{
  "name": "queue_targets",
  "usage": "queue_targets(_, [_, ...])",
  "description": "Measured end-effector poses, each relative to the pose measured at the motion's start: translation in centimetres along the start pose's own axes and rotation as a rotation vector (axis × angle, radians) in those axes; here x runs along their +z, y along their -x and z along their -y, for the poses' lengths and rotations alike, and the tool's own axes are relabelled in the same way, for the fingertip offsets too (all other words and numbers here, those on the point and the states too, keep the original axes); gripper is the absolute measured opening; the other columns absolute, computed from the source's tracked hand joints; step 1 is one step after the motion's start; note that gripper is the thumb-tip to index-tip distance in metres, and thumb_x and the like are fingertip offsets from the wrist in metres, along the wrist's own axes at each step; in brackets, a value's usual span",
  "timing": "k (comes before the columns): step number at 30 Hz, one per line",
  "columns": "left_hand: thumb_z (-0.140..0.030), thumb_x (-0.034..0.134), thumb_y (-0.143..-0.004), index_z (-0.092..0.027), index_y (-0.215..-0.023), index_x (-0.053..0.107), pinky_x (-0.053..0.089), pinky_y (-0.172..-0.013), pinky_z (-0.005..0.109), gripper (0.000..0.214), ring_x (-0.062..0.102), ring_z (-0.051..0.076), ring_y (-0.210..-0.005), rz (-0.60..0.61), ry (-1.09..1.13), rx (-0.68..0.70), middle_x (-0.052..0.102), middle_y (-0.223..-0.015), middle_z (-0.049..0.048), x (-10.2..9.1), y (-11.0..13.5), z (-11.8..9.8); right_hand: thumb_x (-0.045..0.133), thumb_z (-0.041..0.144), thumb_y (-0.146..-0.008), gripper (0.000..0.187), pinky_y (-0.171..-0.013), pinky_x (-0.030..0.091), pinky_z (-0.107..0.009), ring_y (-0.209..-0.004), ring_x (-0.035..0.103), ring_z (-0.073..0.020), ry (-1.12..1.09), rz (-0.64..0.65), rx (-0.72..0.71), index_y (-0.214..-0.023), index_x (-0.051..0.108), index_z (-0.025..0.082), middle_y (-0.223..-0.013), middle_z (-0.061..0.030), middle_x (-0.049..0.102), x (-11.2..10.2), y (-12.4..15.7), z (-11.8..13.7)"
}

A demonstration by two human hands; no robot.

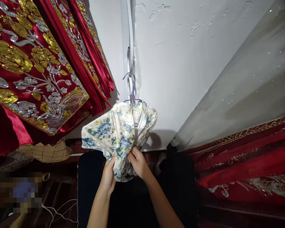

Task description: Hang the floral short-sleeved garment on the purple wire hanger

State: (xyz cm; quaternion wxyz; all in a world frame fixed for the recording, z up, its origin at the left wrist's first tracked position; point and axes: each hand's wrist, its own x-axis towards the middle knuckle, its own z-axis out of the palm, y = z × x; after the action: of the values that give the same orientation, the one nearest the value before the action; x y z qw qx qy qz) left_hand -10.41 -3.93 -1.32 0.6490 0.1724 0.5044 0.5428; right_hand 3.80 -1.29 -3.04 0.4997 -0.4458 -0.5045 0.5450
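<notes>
A small floral blouse (pixel 124 131), cream with blue flowers and short sleeves, hangs in front of me on a purple wire hanger (pixel 133 91). My left hand (pixel 109 174) grips the lower left side of the blouse, thumb on the front and the other fingers behind the cloth. My right hand (pixel 137 160) pinches the front edge near the middle, below the neckline. The neckline gapes on the right, where a pale inner side shows. The fingertips of both hands are partly hidden by fabric.
Red garments with gold and silver embroidery (pixel 45 63) hang at the left. The hanger hooks onto a white strap (pixel 130 38) by a white wall (pixel 171 69). Red beaded fabric (pixel 247 158) fills the lower right. White cables (pixel 59 209) lie at the lower left.
</notes>
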Motion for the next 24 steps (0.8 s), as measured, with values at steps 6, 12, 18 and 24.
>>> queue_targets(6, [-0.043, 0.075, -0.083, -0.026, -0.127, 0.059, 0.047, -0.109, 0.041, 0.049, 0.056, 0.030, -0.133, -0.084, -0.085, 0.306, 0.065, -0.133, 0.0077, -0.9, 0.0, -0.8, 0.049, 0.038, -0.092, 0.026, -0.053, 0.026, -0.026, -0.051, 0.033, -0.0105, -0.035, 0.013, 0.089, -0.072, 0.045, 0.021, -0.054, 0.0064, 0.036, 0.4, 0.3, 0.6])
queue_targets(12, [-0.035, 0.074, -0.084, -0.027, -0.125, 0.045, 0.040, -0.112, 0.041, 0.051, 0.051, 0.025, -0.131, -0.410, -0.370, 0.901, 0.051, -0.138, 0.0106, -0.4, -0.1, -0.1, 0.054, 0.041, -0.088, 0.030, -0.051, 0.028, -0.027, -0.045, 0.037, -0.0109, 0.114, -0.060, 0.138, -0.067, 0.056, 0.019, -0.046, 0.0033, 0.047, -2.5, 1.3, 2.1])
queue_targets(18, [-0.024, 0.063, -0.089, -0.024, -0.125, 0.052, 0.049, -0.092, 0.034, 0.038, 0.065, 0.022, -0.105, 0.373, -0.694, 0.623, 0.067, -0.109, 0.0062, 3.1, -0.7, 1.1, 0.045, 0.033, -0.089, 0.027, -0.048, 0.030, -0.024, -0.038, 0.037, -0.0100, 0.141, 0.012, 0.163, -0.070, 0.058, 0.019, -0.040, 0.0046, 0.048, -1.9, 2.4, 4.0])
queue_targets(24, [-0.030, 0.060, -0.093, -0.018, -0.092, 0.062, 0.046, -0.071, 0.025, 0.012, 0.062, 0.016, -0.076, 0.264, -0.684, 0.731, 0.065, -0.081, 0.0016, 4.1, -1.6, 2.1, 0.047, 0.028, -0.082, 0.019, -0.045, 0.028, -0.023, -0.037, 0.037, -0.0091, 0.058, -0.046, 0.115, -0.073, 0.060, 0.018, -0.043, 0.0041, 0.053, -2.2, 0.8, 5.6])
